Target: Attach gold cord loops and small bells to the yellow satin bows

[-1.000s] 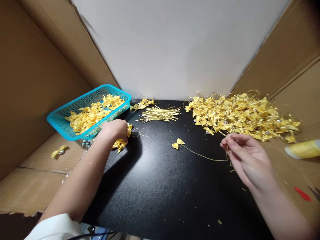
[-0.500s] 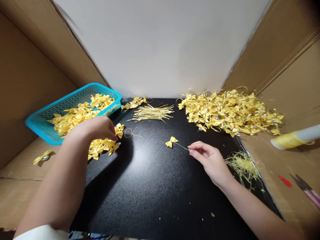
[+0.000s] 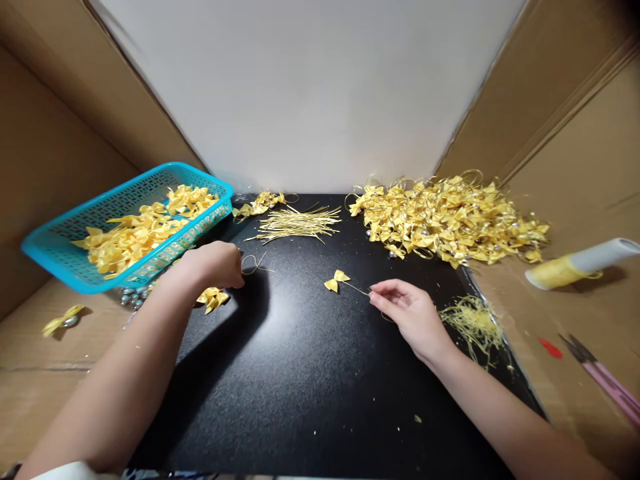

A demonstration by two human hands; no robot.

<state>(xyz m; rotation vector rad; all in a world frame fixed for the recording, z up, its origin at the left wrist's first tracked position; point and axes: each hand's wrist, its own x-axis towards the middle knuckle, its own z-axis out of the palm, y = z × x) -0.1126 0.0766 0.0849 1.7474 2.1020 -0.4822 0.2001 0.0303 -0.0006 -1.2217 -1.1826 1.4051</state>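
Note:
My right hand pinches the end of a thin thread between thumb and forefinger. At the thread's other end is a small yellow ribbon bow, low over the black tabletop. My left hand is closed over a small pile of yellow bows beside the basket. Its fingertips point down and are turned away, so whatever they grip is hidden. Just right of that hand lies a loose looped cord.
A blue basket holds many bows, with silver beads beside it. Gold cords lie at the back, left of a big heap of finished bows. Thread scraps, a ribbon roll and pink-handled scissors are on the right.
My left hand has shifted right across the bow pile, towards the looped cord. My right hand still pinches the thread. The whole view has slid slightly left.

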